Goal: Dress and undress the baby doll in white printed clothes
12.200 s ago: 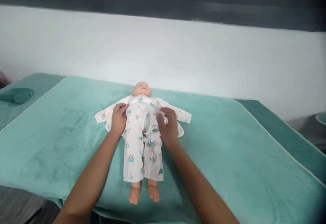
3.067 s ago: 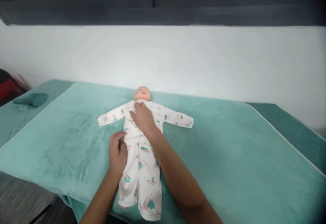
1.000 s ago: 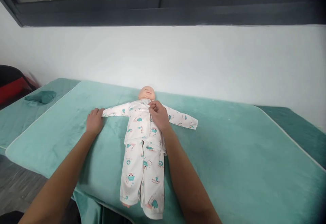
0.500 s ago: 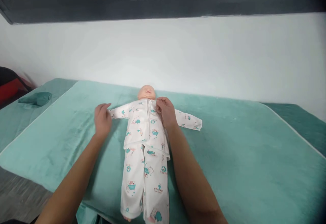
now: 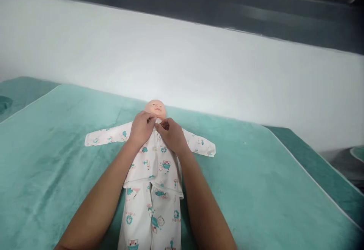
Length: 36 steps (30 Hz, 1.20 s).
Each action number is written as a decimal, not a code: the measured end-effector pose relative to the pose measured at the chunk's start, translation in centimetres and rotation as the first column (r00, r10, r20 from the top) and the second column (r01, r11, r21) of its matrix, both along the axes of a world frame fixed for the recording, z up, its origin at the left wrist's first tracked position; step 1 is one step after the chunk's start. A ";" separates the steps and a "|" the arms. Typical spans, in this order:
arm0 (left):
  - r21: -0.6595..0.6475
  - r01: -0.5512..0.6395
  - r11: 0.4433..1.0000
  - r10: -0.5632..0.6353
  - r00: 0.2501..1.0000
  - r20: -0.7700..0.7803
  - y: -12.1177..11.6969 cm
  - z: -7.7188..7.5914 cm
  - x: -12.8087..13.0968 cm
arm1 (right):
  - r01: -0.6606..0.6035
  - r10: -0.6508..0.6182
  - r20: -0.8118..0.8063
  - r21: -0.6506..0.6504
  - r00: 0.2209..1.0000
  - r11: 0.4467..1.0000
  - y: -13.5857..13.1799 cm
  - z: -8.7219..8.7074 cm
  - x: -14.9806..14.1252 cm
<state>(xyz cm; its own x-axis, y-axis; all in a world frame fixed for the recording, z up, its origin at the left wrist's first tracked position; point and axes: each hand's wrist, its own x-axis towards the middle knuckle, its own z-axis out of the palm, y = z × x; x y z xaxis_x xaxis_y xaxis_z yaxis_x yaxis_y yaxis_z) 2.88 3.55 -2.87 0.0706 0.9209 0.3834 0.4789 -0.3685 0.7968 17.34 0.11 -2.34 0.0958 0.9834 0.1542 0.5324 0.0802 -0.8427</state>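
Note:
A baby doll [image 5: 156, 107] lies on its back, head toward the wall. It is dressed in a white printed shirt [image 5: 148, 163] and matching trousers [image 5: 139, 219], with both sleeves spread out sideways. At the collar, my left hand [image 5: 142, 128] pinches the shirt's edge just under the doll's chin. My right hand [image 5: 172, 133] pinches the other front edge close beside it, fingertips nearly meeting the left ones. Below my fingers the front opening and small fasteners run down the chest. The exact bit of cloth between my fingertips is partly hidden.
A green plush cover [image 5: 256, 182] with pale piping spreads under the doll. Behind it rises a white wall [image 5: 182, 68] with a dark window frame [image 5: 159, 0] above. Darker green padding [image 5: 280, 134] shows at the right.
My left hand has moved from the doll's sleeve at the left to the collar. My right hand has stayed near the collar, fingers now beside the left. The view has tilted and turned right.

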 end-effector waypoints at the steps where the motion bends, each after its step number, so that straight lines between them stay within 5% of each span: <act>1: -0.010 0.004 1.000 -0.004 1.000 0.003 0.0 0.0 0.0 | 0.003 -0.003 0.018 -0.009 1.000 1.000 0.1 0.0 0.0; 9: -0.028 -0.039 0.999 0.038 0.999 -0.039 -0.2 0.0 -0.2 | 0.026 -0.014 0.130 -0.097 0.991 0.995 2.2 1.9 0.0; 13: -0.026 -0.054 0.998 0.055 0.997 0.059 -0.4 0.2 -0.4 | 0.055 -0.063 -0.156 -0.052 0.986 0.997 2.4 1.6 -0.8; 16: -0.052 -0.066 0.996 0.073 0.987 0.145 -1.0 0.8 -0.3 | 0.046 -0.071 -0.462 -0.064 0.884 0.997 1.7 0.7 -0.9; 19: -0.097 -0.042 0.994 0.060 0.981 0.185 -1.8 1.8 -0.1 | -0.076 -0.030 -0.714 -0.116 0.700 0.990 1.2 0.4 -0.1; 24: -0.196 0.060 0.979 -0.018 0.978 0.210 -2.4 2.6 0.1 | -0.248 0.049 -0.846 -0.099 0.531 0.964 1.3 0.7 1.0; 36: -0.179 0.107 0.978 -0.050 0.953 0.298 -1.2 1.2 -0.2 | -0.236 0.077 -0.764 -0.101 0.641 0.967 1.8 0.4 0.5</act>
<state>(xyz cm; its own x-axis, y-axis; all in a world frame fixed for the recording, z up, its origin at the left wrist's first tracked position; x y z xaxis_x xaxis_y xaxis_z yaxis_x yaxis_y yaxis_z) 2.72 2.34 -1.69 0.0578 0.9748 0.2157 0.1920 -0.2229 0.9558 17.82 1.93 -1.94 -0.0576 0.9956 -0.0740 -0.2937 -0.0878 -0.9519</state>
